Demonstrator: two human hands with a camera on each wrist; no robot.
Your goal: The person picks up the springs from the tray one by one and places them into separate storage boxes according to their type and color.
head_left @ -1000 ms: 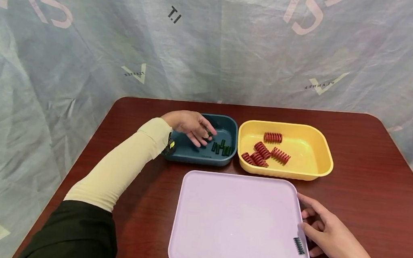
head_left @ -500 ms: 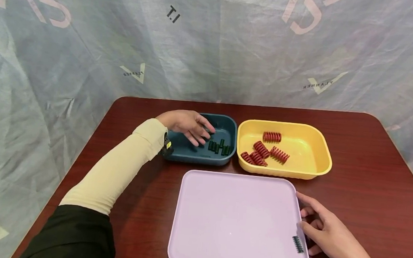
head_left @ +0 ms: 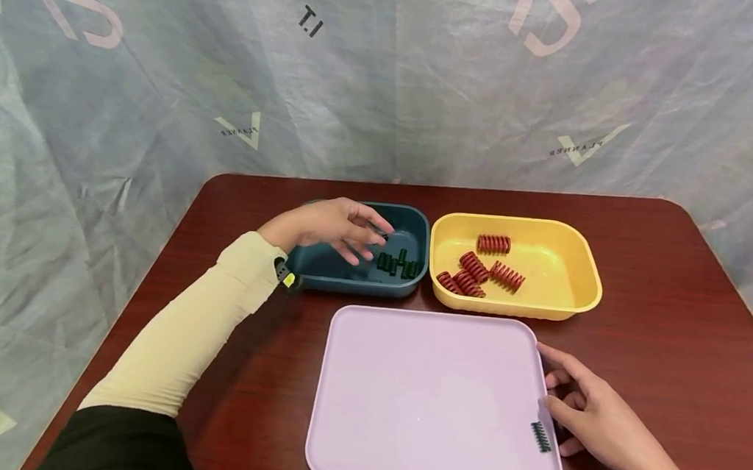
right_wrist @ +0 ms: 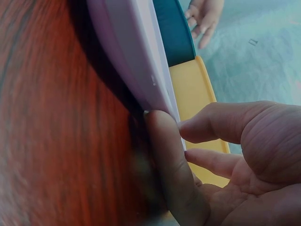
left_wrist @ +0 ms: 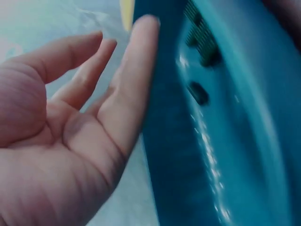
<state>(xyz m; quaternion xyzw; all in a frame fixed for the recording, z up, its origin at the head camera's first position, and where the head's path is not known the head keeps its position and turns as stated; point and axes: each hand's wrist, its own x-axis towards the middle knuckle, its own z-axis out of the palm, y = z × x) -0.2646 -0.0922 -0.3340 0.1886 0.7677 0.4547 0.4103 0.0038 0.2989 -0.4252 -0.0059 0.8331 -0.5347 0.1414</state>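
Note:
My left hand [head_left: 327, 224] hovers over the dark teal bin [head_left: 352, 286], fingers extended and palm bare in the left wrist view. Small dark green springs [head_left: 392, 264] lie in that bin, and one lone spring [left_wrist: 198, 93] sits apart from the cluster. With thumb and fingers, my right hand [head_left: 595, 414] grips the right rim of a lilac tray [head_left: 430, 401]; in the right wrist view the fingers [right_wrist: 164, 141] are on either side of the rim. A single green spring [head_left: 540, 437] lies on the tray close to the right thumb.
Beside the teal bin stands a yellow bin [head_left: 559, 279] with several red springs [head_left: 494, 244] in its left part. Both bins are just behind the tray on a dark red wooden table [head_left: 663, 302]. A grey printed curtain [head_left: 388, 81] hangs behind the table.
The left hand has drawn back slightly to the left, its fingers staying loose. The right hand keeps its hold on the tray rim. The head view has shifted a little.

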